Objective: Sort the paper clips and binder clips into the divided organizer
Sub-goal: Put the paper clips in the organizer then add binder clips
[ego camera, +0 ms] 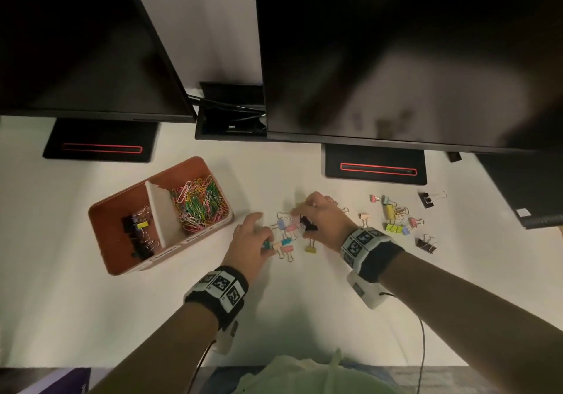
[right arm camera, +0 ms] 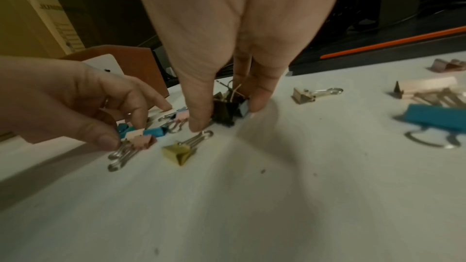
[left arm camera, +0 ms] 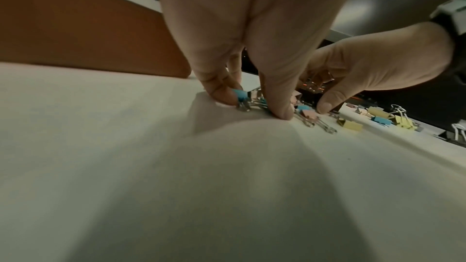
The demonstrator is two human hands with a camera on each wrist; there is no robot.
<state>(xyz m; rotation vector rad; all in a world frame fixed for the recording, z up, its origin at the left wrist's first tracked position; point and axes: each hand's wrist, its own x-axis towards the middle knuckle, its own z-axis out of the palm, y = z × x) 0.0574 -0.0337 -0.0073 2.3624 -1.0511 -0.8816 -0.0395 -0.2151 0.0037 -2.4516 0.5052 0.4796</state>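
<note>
Left hand (ego camera: pixel 248 243) pinches a teal clip (left arm camera: pixel 239 95) on the desk (ego camera: pixel 289 317); right hand (ego camera: pixel 323 218) pinches a black clip (right arm camera: pixel 223 110). Organizer (ego camera: pixel 122 267) sits at 9 o'clock, more clips (ego camera: pixel 393 214) at 3.

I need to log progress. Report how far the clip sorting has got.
Done: the paper clips fill one compartment of the organizer, and several binder clips lie in the other. In hand: the left hand pinches a teal clip; the right hand grips a black clip. Left: many loose clips on the desk.
</note>
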